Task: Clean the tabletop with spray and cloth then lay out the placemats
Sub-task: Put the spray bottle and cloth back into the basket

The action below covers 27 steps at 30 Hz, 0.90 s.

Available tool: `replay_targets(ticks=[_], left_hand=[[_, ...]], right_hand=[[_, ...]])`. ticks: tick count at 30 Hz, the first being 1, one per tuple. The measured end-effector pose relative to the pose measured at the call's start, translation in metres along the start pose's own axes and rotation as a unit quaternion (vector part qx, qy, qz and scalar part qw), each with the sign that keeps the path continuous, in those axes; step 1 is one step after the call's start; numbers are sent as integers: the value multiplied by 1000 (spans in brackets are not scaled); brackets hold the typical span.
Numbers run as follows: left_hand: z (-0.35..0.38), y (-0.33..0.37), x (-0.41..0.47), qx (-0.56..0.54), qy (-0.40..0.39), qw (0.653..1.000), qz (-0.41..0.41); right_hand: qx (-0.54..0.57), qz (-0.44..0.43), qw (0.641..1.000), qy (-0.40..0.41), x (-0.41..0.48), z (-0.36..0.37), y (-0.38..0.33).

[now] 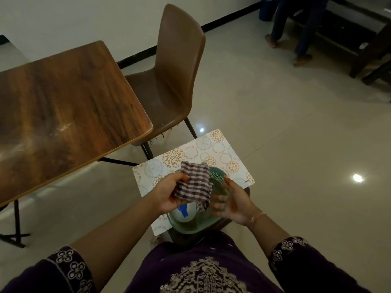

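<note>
Cloth (193, 183), gripped by fingers of left hand (169, 194), half-hides spray bottle (184, 215); right hand (233, 205) blurred, fingers spread.

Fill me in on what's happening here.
A person stands by a wooden table, gripping a checked cloth in the left hand. The right hand is open beside it. Both hands are above a green basket that holds a white spray bottle. The basket sits on a patterned placemat next to a brown chair. No placemat lies on the table yet.
</note>
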<state>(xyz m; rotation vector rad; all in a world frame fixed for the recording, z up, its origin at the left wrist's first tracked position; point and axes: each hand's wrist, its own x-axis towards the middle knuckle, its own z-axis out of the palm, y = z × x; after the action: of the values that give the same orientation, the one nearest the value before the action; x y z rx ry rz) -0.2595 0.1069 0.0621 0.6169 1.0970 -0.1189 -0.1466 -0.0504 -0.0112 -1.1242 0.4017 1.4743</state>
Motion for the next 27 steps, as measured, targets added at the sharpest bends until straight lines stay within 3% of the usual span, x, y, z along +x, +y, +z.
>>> replay_targets(ticks=[4, 6, 8, 12, 14, 17, 19, 21, 23, 27], left_hand=[[-2, -1, 4, 7, -23, 1000, -15], [-1, -2, 7, 37, 9, 999, -4], [-1, -3, 15, 139, 88, 986, 24], [1, -9, 31, 439, 156, 881, 87], [3, -14, 37, 507, 165, 838, 119], [5, -20, 49, 549, 140, 803, 182], [4, -23, 59, 603, 103, 759, 221], [3, -22, 65, 677, 80, 691, 240], [1, -21, 73, 736, 74, 631, 232], [-3, -28, 95, 817, 71, 545, 176]], right_hand=[[68, 5, 994, -85, 8, 9, 12], [86, -12, 995, -51, 10, 9, 8], [41, -48, 998, 19, 15, 0, 3], [-199, -125, 964, 122, 15, -11, -9], [-324, -151, 920, 160, 14, -12, -15], [-450, -174, 856, 188, 20, -19, -19], [-493, -193, 828, 184, 26, -24, -18], [-532, -226, 802, 152, 30, -28, -17], [-576, -247, 771, 113, 38, -31, -16], [-667, -218, 707, 83, 54, -30, -22]])
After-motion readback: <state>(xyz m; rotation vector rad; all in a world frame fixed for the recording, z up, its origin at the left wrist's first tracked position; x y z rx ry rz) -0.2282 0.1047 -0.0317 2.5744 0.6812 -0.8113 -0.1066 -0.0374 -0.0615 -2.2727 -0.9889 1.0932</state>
